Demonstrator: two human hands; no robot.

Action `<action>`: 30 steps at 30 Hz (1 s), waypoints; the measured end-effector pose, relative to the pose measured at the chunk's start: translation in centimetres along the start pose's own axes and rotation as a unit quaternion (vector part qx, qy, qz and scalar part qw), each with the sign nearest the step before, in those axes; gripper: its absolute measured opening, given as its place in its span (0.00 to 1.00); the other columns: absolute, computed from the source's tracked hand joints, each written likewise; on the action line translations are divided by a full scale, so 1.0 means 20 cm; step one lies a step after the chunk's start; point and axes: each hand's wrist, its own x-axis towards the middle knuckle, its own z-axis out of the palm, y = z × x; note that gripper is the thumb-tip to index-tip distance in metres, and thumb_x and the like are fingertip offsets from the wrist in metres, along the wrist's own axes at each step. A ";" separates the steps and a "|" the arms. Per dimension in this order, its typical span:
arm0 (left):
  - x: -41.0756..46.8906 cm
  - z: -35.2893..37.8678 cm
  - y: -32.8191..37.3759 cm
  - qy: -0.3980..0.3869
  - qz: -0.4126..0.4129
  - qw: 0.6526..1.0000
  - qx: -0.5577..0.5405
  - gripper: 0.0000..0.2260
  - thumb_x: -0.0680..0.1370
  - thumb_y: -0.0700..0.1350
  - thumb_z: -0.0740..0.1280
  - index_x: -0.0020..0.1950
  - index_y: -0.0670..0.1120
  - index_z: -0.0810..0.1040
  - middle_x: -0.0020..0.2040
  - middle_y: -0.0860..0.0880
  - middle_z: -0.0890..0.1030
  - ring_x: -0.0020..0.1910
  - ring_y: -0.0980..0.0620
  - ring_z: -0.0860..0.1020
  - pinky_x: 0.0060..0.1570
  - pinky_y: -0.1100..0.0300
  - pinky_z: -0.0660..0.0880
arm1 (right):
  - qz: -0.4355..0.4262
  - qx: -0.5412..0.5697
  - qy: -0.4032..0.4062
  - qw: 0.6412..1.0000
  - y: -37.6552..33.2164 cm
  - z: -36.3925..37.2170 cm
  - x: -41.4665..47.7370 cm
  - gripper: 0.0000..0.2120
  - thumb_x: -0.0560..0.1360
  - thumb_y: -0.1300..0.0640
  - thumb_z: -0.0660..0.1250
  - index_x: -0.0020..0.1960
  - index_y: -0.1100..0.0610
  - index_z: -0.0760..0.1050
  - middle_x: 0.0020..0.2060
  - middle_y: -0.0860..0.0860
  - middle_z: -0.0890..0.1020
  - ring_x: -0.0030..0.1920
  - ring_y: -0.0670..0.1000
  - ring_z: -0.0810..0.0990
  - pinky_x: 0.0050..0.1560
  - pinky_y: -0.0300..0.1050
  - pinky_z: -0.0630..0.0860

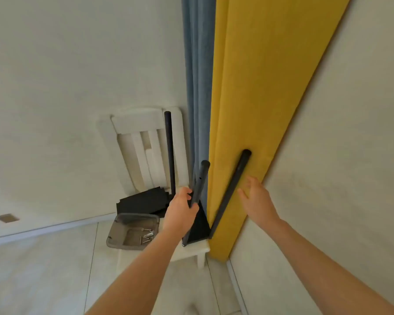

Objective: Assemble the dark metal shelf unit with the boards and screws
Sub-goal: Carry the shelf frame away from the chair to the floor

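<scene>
Pale walls (55, 87) meet a tiled floor (55, 269) in a corner, with a white chair (132, 123) standing against the far wall. At the left of the seat lies a grey tray (114, 237) with a few screws (147, 235) loose in its right half. Just behind it, dark boards (141, 201) lie flat in a stack on the seat.

One thin dark pole (170, 151) rises upright from behind the boards, in front of the chair back. The left forearm reaches up from the near edge, wrist straight, and the left hand (180, 212) has its grip clamped round a second pole (201, 178): fingers curl over it from the left and the thumb lies on the near side. This pole leans slightly right and has small holes near its top.

The shelf unit (200, 223) stands on the right part of the seat, its dark panel on edge between the second pole and a third pole (232, 189), which leans far to the right.

A blue curtain (197, 64) hangs behind the unit, and a yellow curtain (259, 87) beside it reaches the floor. The third pole lies across the yellow cloth.

The right forearm comes in from the near right. The right hand (257, 198) hovers just beside the third pole, palm turned left, fingers straight and spread, its grip apart and holding nothing.
</scene>
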 end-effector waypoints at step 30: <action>0.42 0.09 -0.18 -0.077 -0.044 0.995 0.055 0.13 0.80 0.44 0.68 0.64 0.47 0.73 0.46 0.56 0.76 0.42 0.59 0.76 0.38 0.71 0.69 | 0.126 0.038 -0.087 0.987 0.09 0.28 0.44 0.19 0.77 0.59 0.70 0.65 0.61 0.71 0.55 0.56 0.80 0.57 0.56 0.79 0.50 0.40 0.70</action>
